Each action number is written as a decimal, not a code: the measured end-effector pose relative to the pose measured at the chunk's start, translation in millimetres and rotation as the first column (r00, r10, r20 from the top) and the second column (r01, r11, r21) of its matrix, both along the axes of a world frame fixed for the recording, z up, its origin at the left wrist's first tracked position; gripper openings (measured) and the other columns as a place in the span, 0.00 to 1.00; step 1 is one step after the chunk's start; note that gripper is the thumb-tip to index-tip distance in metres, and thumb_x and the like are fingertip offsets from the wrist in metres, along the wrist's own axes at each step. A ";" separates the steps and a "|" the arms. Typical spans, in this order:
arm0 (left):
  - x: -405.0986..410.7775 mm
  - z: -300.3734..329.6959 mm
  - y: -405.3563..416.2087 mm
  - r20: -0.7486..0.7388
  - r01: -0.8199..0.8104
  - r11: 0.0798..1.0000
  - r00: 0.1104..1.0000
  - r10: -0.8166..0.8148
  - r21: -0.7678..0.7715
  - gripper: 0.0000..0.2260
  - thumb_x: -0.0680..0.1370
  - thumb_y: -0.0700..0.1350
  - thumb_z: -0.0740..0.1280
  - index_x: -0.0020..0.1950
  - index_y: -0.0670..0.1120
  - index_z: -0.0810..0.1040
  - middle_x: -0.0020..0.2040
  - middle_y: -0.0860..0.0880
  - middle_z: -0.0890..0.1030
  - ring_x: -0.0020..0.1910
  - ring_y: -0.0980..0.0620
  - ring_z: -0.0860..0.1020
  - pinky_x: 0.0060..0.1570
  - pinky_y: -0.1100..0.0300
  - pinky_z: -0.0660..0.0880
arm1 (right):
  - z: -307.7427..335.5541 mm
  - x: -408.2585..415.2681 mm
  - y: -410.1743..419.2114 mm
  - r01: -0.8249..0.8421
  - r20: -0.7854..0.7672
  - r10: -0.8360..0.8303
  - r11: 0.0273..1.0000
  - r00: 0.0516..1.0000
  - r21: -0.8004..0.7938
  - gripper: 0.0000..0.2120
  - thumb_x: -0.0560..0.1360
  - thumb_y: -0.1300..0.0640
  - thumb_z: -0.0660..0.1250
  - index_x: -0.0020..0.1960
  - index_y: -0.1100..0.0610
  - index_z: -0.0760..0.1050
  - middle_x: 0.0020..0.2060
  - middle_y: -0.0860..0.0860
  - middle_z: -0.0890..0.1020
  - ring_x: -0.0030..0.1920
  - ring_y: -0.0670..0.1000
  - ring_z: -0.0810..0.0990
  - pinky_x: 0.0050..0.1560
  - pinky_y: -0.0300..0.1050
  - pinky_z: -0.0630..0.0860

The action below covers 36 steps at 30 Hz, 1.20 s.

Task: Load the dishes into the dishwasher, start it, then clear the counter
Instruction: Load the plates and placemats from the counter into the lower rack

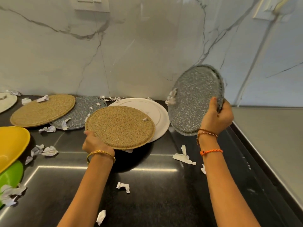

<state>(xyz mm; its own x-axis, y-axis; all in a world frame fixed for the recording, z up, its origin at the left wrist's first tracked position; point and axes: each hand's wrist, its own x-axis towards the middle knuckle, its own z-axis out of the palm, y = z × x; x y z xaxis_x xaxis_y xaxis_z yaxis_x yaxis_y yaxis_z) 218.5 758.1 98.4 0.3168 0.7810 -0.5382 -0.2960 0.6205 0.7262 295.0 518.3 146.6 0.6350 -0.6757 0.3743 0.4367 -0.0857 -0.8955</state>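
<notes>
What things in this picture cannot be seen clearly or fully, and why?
Head view only:
- White plate: largely covered by the tan plate that the left hand holds.
- Grey plate on the counter: partly under another tan plate.
- Yellow dish and green dish: cut off by the left edge.
- Lifted grey plate in the right hand: motion-blurred.
- Dishwasher: not in view.

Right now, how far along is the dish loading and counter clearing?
Early stage. Nothing visibly loaded; no dishwasher in view. In hand: right hand lifts a tilted grey speckled plate, left hand grips a tan speckled plate. Left: white plate, another tan plate, yellow bowl, paper scraps across the counter.
</notes>
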 end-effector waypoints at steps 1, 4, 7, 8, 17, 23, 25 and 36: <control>5.1 3.0 -9.8 -0.006 0.002 0.999 1.000 -0.002 0.034 0.12 0.80 0.50 0.58 0.45 0.43 0.72 0.38 0.50 0.72 0.40 0.52 0.73 0.47 0.57 0.73 | 4.7 -1.2 4.3 -0.005 0.062 0.010 0.996 0.998 -0.089 0.14 0.73 0.57 0.63 0.49 0.69 0.78 0.35 0.52 0.76 0.32 0.36 0.72 0.34 0.28 0.66; -0.2 18.2 -19.1 0.106 -0.010 0.971 0.994 -0.016 0.238 0.11 0.80 0.45 0.60 0.45 0.41 0.76 0.36 0.51 0.73 0.39 0.53 0.74 0.45 0.57 0.75 | 15.3 -3.5 16.6 0.015 0.193 0.050 0.947 0.980 -0.321 0.16 0.74 0.55 0.63 0.50 0.68 0.78 0.36 0.59 0.80 0.35 0.44 0.77 0.36 0.32 0.68; -3.6 22.6 -11.5 0.211 -0.074 0.851 0.977 -0.044 0.520 0.13 0.80 0.41 0.58 0.35 0.45 0.72 0.29 0.58 0.71 0.28 0.63 0.69 0.32 0.70 0.68 | 23.1 -5.1 21.3 0.116 0.232 0.011 0.842 0.973 -0.527 0.16 0.72 0.56 0.63 0.48 0.68 0.79 0.33 0.63 0.80 0.33 0.59 0.78 0.34 0.31 0.60; -5.3 24.7 -10.5 0.210 -0.088 0.788 0.976 -0.054 0.610 0.16 0.80 0.39 0.58 0.32 0.47 0.68 0.24 0.61 0.68 0.25 0.64 0.65 0.29 0.72 0.62 | 22.0 -7.7 19.5 0.162 0.251 -0.024 0.821 0.968 -0.548 0.15 0.72 0.57 0.64 0.48 0.69 0.79 0.32 0.63 0.79 0.32 0.60 0.77 0.34 0.30 0.60; -19.2 41.8 -25.3 0.204 -0.154 0.284 0.966 -0.158 0.947 0.12 0.78 0.37 0.57 0.43 0.31 0.76 0.28 0.62 0.68 0.30 0.69 0.69 0.31 0.76 0.64 | 12.7 -59.5 6.6 0.102 0.209 -0.028 0.931 0.978 -0.352 0.21 0.72 0.49 0.60 0.54 0.65 0.78 0.42 0.62 0.81 0.41 0.51 0.75 0.40 0.28 0.68; -12.2 56.4 -47.9 0.271 -0.052 0.677 0.936 -0.223 0.735 0.16 0.79 0.39 0.59 0.30 0.42 0.68 0.24 0.58 0.63 0.24 0.63 0.61 0.28 0.70 0.58 | 2.1 -102.9 -5.0 0.233 0.163 -0.192 0.926 0.968 -0.298 0.20 0.72 0.49 0.61 0.54 0.63 0.78 0.39 0.56 0.81 0.37 0.49 0.77 0.37 0.40 0.73; -8.8 57.7 -55.9 0.290 0.044 0.770 0.912 -0.292 0.636 0.17 0.80 0.40 0.60 0.30 0.43 0.71 0.21 0.59 0.66 0.24 0.63 0.63 0.28 0.70 0.60 | 6.2 -116.7 -24.9 0.289 0.160 -0.254 0.923 0.954 -0.255 0.16 0.73 0.54 0.63 0.54 0.64 0.78 0.40 0.52 0.79 0.36 0.38 0.76 0.38 0.30 0.72; -68.0 70.2 -212.7 0.080 0.047 0.109 0.415 -0.906 0.993 0.09 0.77 0.43 0.60 0.39 0.41 0.75 0.26 0.62 0.70 0.28 0.66 0.66 0.31 0.75 0.62 | 19.1 -237.8 -186.7 0.706 0.225 -0.675 0.702 0.702 -0.096 0.11 0.72 0.59 0.64 0.51 0.63 0.78 0.26 0.30 0.74 0.29 0.33 0.70 0.33 0.26 0.64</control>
